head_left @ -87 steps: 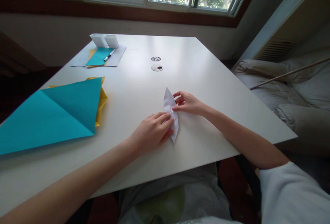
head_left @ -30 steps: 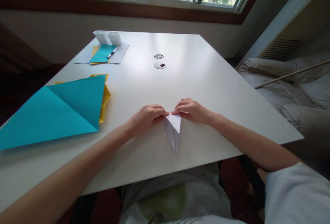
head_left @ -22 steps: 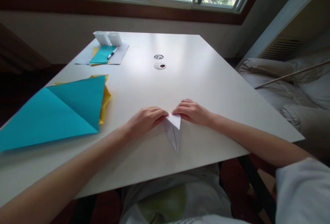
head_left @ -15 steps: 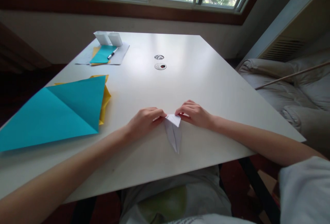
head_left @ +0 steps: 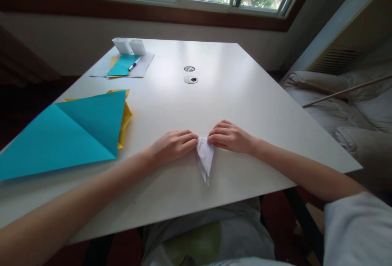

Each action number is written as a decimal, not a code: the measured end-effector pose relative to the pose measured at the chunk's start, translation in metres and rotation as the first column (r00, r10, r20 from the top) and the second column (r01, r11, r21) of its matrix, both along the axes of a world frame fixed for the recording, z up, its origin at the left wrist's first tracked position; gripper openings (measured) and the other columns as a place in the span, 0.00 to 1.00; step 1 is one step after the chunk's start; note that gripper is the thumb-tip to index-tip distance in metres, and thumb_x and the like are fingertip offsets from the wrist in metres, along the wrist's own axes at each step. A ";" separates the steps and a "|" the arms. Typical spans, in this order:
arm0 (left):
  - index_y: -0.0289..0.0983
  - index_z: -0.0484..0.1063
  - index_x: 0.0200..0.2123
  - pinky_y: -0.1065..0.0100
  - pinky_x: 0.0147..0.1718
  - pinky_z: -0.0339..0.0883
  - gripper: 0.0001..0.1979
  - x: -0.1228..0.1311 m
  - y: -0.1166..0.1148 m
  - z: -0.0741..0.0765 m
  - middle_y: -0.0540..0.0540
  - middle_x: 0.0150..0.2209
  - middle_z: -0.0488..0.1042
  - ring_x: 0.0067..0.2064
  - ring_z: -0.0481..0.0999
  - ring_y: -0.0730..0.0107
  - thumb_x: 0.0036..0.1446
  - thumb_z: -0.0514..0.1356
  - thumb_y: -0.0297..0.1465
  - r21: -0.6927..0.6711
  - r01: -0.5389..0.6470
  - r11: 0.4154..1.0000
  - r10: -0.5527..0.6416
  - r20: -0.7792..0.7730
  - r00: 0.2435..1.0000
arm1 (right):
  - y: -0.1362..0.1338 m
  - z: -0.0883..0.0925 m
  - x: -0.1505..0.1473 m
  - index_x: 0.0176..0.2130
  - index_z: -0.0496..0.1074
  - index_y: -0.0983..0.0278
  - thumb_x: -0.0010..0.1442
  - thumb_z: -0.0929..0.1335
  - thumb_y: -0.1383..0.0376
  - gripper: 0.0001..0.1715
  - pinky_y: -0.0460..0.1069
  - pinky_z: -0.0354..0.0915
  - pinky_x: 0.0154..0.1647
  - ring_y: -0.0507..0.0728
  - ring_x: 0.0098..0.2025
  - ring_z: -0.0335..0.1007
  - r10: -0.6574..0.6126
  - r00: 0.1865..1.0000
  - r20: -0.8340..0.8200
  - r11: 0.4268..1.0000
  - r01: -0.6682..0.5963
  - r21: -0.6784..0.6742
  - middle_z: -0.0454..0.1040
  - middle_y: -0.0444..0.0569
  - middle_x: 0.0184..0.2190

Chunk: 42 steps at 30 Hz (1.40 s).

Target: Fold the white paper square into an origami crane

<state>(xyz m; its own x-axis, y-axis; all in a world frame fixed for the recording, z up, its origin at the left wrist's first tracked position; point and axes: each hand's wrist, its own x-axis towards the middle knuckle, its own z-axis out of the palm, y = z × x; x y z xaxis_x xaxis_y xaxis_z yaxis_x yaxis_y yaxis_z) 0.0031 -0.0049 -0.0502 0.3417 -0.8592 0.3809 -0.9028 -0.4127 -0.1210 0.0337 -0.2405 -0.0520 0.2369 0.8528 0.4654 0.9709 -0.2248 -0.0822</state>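
A small folded white paper lies near the front edge of the white table, its narrow point toward me. My left hand pinches its upper left corner. The upper right corner is between the fingers of my right hand. Both hands have their fingers closed, and the fingertips partly cover the paper's top corners. A long pointed flap hangs down over the front of the paper.
A large blue folded sheet lies at the left over yellow paper. Farther back are small blue sheets, a pen and white holders. Two round inserts sit mid-table.
The short flap at the top of the white paper now reaches farther down toward its point. My left fingers have closed more around the corner; both hands stay in nearly the same place.
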 end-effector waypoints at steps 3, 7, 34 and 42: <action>0.34 0.68 0.33 0.70 0.37 0.68 0.10 -0.001 0.000 -0.002 0.44 0.37 0.74 0.38 0.72 0.69 0.61 0.47 0.24 0.001 -0.034 0.999 0.034 -0.043 0.998 | 0.000 -0.003 -0.004 0.37 0.69 0.65 0.58 0.64 0.68 0.06 0.48 0.62 0.42 0.52 0.36 0.69 -0.092 0.979 -0.182 0.992 0.106 0.067 0.75 0.48 0.32; 0.34 0.66 0.31 0.71 0.35 0.67 0.10 -0.002 -0.001 -0.005 0.45 0.34 0.73 0.37 0.72 0.70 0.61 0.48 0.24 0.010 -0.064 0.998 0.064 -0.066 0.996 | 0.003 -0.003 -0.011 0.34 0.70 0.65 0.49 0.69 0.69 0.08 0.45 0.63 0.35 0.50 0.30 0.69 -0.225 0.850 -0.477 0.958 0.281 0.049 0.74 0.44 0.28; 0.35 0.69 0.31 0.70 0.33 0.64 0.12 0.003 -0.003 0.002 0.44 0.32 0.73 0.34 0.70 0.70 0.62 0.46 0.25 0.080 0.066 0.995 -0.073 0.091 0.993 | -0.003 -0.007 -0.008 0.34 0.69 0.65 0.63 0.59 0.67 0.12 0.44 0.63 0.34 0.51 0.33 0.67 -0.123 0.961 -0.249 0.992 0.124 -0.011 0.72 0.50 0.32; 0.36 0.69 0.32 0.69 0.33 0.66 0.11 0.001 -0.004 0.003 0.44 0.33 0.73 0.33 0.70 0.70 0.61 0.47 0.25 0.185 0.081 0.979 -0.120 0.206 0.971 | -0.003 -0.008 -0.015 0.33 0.68 0.66 0.63 0.58 0.68 0.12 0.45 0.65 0.35 0.52 0.35 0.69 -0.148 0.978 -0.148 0.989 0.146 -0.025 0.72 0.51 0.32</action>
